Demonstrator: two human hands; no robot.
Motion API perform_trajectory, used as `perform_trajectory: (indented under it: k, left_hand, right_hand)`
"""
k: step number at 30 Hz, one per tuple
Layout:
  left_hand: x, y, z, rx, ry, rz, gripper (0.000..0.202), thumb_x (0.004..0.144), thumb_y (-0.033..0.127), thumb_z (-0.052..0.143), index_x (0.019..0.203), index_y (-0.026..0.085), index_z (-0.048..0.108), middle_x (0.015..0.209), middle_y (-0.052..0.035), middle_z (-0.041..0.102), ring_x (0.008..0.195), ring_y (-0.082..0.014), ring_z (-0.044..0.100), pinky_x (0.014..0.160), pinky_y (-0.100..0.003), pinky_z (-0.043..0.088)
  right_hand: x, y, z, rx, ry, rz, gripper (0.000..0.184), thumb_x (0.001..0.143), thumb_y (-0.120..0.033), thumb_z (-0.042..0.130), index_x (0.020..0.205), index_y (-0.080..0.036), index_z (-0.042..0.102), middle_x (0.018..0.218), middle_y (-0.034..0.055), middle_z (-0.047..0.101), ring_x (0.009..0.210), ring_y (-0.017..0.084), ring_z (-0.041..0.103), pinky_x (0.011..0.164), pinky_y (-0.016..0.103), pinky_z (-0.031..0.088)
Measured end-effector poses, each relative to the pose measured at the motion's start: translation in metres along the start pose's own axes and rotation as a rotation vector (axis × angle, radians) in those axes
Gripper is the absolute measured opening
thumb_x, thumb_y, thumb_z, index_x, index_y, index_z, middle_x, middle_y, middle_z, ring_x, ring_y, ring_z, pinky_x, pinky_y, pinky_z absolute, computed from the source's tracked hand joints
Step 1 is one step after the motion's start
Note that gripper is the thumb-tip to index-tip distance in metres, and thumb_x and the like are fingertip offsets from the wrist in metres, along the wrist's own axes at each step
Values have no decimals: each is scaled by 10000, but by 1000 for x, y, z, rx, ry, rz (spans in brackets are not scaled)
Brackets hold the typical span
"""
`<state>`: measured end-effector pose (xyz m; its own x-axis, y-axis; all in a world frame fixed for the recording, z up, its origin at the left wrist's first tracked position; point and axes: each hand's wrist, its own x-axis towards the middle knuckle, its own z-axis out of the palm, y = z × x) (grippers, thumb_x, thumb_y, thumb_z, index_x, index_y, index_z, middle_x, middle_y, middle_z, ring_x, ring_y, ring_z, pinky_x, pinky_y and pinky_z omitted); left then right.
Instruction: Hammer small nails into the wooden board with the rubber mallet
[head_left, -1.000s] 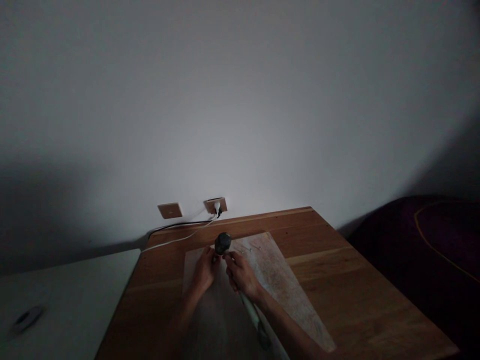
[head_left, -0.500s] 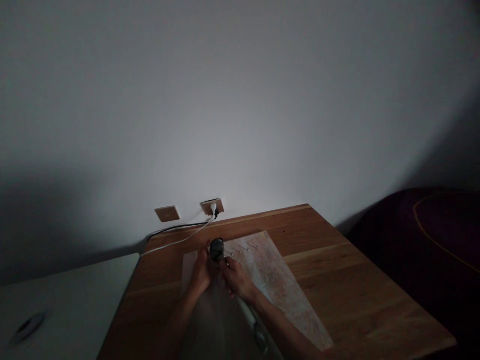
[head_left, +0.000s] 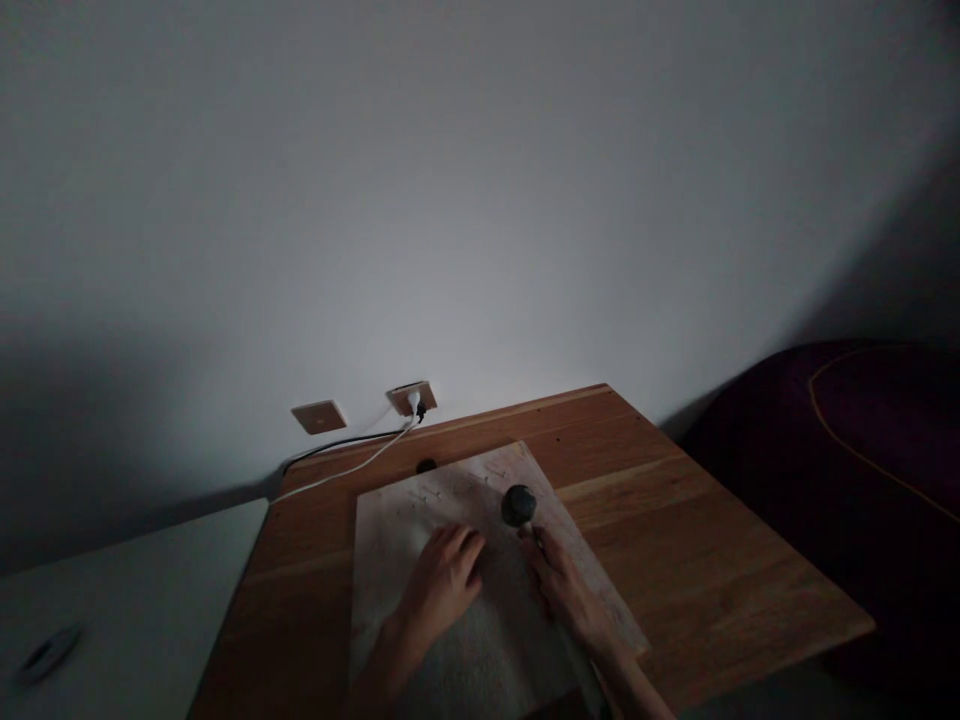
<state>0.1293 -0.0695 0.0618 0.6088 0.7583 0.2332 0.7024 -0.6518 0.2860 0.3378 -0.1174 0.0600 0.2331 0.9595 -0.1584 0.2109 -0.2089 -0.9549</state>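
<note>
A pale, worn board (head_left: 480, 640) lies on the wooden table, with several nails (head_left: 439, 492) standing in a row near its far edge. My right hand (head_left: 561, 580) is closed around the handle of a hammer (head_left: 518, 505). The hammer's dark round head is over the right part of the board, close to the right end of the row. My left hand (head_left: 448, 572) is above the middle of the board, just short of the nails. Its fingers are curled together, and whatever they may hold is hidden.
Behind the wooden table (head_left: 720, 560) rises a pale wall, with a socket plate (head_left: 412, 398) holding plugs. A white cable (head_left: 352, 470) and a black one run left along the table's back edge. A white surface (head_left: 135, 590) adjoins at left; a dark rounded piece (head_left: 757, 450) stands right.
The hammer and my right hand have moved right, away from my left hand. My left hand has drawn back from the nails toward me and slightly right. The view has shifted a little.
</note>
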Motion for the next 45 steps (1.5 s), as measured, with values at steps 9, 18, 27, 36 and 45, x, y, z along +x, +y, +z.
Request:
perform_trajectory:
  k: [9,18,27,36,45]
  left_hand:
    - [-9,-19,8,9,92,-4,492,795,-18,611,1209,242,668,1045,-52,735,978,-255,711,904,-404,600]
    - [-6,-111,-19,-414,383,-416,303,745,167,584,1015,201,718,789,-12,743,681,-179,717,681,-293,600]
    - [6,-126,-13,-423,335,-462,316,709,143,598,992,212,722,861,-23,797,814,-213,770,829,-352,622]
    - [8,-128,-15,-357,289,-407,303,733,80,595,969,213,731,894,-30,808,841,-210,776,846,-347,615]
    - [16,-133,-22,-421,226,-379,303,719,85,626,971,210,738,925,-42,815,876,-222,778,886,-379,625]
  right_hand:
    - [3,14,4,-66,-47,-62,540,964,-592,409,1160,-188,709,1152,150,774,1083,304,722,953,391,556]
    - [-1,11,4,-9,-34,-84,468,986,-575,448,1128,-224,724,1132,142,786,1090,340,723,957,435,556]
    - [-2,9,3,-21,-41,-55,493,963,-617,454,1123,-238,726,1056,107,787,1042,316,734,945,404,569]
    - [-2,7,5,-16,-20,-59,558,924,-659,464,1140,-212,721,1134,164,773,1169,342,701,1031,427,537]
    - [-3,2,4,-18,-13,-89,457,944,-592,467,1047,-229,725,1053,137,792,1010,333,747,918,424,579]
